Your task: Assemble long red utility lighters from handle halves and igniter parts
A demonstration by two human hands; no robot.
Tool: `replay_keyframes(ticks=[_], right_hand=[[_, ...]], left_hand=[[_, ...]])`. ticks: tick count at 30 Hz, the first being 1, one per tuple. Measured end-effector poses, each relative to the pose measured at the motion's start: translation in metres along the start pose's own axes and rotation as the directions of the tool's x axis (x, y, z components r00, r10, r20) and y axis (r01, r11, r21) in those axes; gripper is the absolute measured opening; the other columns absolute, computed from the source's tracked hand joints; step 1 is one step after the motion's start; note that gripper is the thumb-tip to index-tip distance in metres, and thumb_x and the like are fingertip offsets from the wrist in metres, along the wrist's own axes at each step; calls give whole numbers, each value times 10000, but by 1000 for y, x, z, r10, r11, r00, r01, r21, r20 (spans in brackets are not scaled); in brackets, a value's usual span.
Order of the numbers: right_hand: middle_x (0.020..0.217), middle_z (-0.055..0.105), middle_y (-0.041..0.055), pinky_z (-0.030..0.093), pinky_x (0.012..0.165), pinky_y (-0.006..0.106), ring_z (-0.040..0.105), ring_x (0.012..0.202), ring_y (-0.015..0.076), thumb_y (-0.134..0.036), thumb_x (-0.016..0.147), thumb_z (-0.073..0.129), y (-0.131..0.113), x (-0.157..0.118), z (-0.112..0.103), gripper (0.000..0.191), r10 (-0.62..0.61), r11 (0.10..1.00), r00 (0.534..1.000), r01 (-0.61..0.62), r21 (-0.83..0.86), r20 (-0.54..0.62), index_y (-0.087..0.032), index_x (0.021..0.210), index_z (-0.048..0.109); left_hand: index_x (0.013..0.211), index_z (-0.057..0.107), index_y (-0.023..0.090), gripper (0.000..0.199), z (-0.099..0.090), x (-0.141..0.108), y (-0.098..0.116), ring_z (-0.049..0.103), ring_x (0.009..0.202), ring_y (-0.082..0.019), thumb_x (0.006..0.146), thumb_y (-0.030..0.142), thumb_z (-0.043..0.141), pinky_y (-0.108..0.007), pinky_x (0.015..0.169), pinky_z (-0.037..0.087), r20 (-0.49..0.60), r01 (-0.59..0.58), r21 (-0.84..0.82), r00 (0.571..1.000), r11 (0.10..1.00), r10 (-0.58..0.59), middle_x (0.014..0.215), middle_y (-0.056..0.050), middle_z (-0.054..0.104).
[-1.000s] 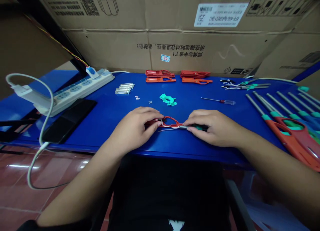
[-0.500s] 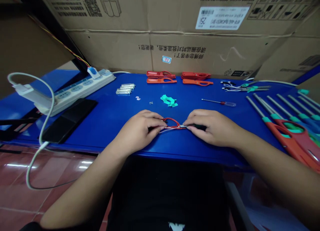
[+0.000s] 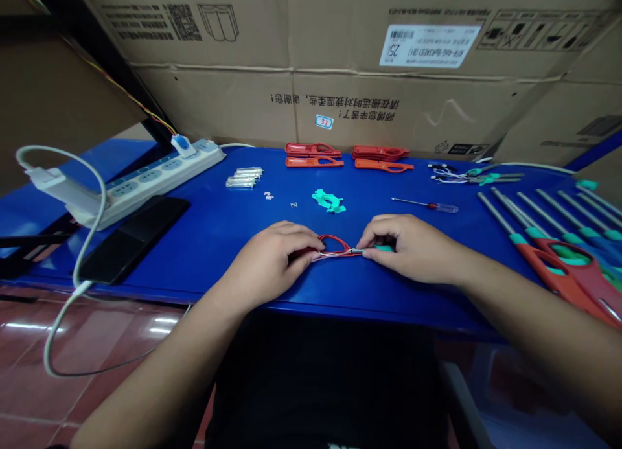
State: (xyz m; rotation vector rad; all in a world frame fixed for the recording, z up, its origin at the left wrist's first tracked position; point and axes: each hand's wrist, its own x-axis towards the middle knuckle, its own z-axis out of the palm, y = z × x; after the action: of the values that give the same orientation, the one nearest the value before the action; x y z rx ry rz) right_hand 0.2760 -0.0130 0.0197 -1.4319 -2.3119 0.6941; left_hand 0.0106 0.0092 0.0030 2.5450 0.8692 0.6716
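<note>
A red plastic shell [image 3: 335, 240] with a loop-shaped opening lies low over the blue table between my hands. My left hand [image 3: 276, 262] is closed on the left end of the shell, with thin pale wires beside its fingertips. At the right end, my right hand [image 3: 407, 248] pinches a metal rod [image 3: 358, 251] with a green part [image 3: 383, 247] showing among the fingers. The rod's tip meets the narrow end of the red shell. White wires run along the shell's lower side. My fingers hide both ends of what they hold.
Behind my hands are green pieces [image 3: 328, 201], small screws [image 3: 294, 205], clear cylinders [image 3: 244, 177] and red shells [image 3: 313, 162]. A screwdriver [image 3: 444, 208] and several lighters [image 3: 558, 264] lie right; a phone [image 3: 136, 240] and power strip [image 3: 162, 177] left.
My right hand has shifted slightly, and more of the green part shows among its fingers. The pale wires sit closer along the red shell. The view has tilted a little.
</note>
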Motion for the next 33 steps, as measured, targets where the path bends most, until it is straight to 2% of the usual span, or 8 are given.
replay_keyframes(ticks=[7,11,14,17,20,23,28,33], right_hand=[[836,720,-2,525,662,273,660,737,144,-196,790,683,1,12,-5,87,78,997,993,-78,-14,86,-245,849,725],[851,727,-9,511,642,273,665,738,148,-199,786,701,2,16,-7,89,75,997,990,-73,-23,115,-260,845,729],[861,706,-2,494,659,281,643,749,151,-176,790,694,-3,7,-5,98,41,998,993,-35,-54,109,-248,853,714],[929,681,10,488,731,301,624,829,158,-194,854,640,-10,-15,-1,128,-26,998,987,34,-47,160,-254,954,693],[987,664,27,474,803,326,603,914,172,-224,925,571,-16,-35,6,146,-54,998,992,58,-37,111,-260,1027,669],[985,643,23,459,818,331,581,919,167,-216,952,533,-16,-44,11,201,-108,994,991,110,-18,77,-286,1092,660],[1009,626,26,434,864,378,565,946,180,-245,945,562,-17,-41,18,219,-150,987,987,152,-52,52,-307,1129,662],[992,636,18,406,879,407,565,930,185,-282,933,586,-25,-30,23,154,-159,984,986,162,-73,50,-290,1041,695]], left_hand=[[1053,739,248,163,0,-1,0,673,1051,-192,945,249,616,-389,963,523,8,12,-21,1000,1000,-12,1085,-22,751],[1053,738,249,158,0,-1,0,675,1041,-188,941,244,627,-378,953,522,3,15,-17,1000,1000,-15,1074,-14,755],[1066,731,251,166,-1,-6,5,674,1031,-189,942,231,623,-378,951,522,23,12,-30,1000,999,-11,1084,-18,751],[1094,715,256,183,0,-16,14,655,1052,-192,957,222,597,-383,961,511,60,-8,-67,998,998,12,1104,-23,738],[1108,709,261,198,2,-25,21,622,1059,-203,974,231,566,-383,920,508,54,-18,-73,998,997,22,1126,-44,704],[1113,704,263,218,4,-29,23,590,1053,-210,980,215,539,-379,887,503,78,11,-77,997,997,-5,1145,-61,654],[1093,691,260,200,2,-26,23,566,1051,-203,975,210,538,-381,918,481,136,53,-99,990,994,-39,1115,-46,627],[1038,684,246,164,0,-21,26,557,1023,-198,949,201,554,-373,902,467,153,76,-103,986,992,-60,1075,-33,622]])
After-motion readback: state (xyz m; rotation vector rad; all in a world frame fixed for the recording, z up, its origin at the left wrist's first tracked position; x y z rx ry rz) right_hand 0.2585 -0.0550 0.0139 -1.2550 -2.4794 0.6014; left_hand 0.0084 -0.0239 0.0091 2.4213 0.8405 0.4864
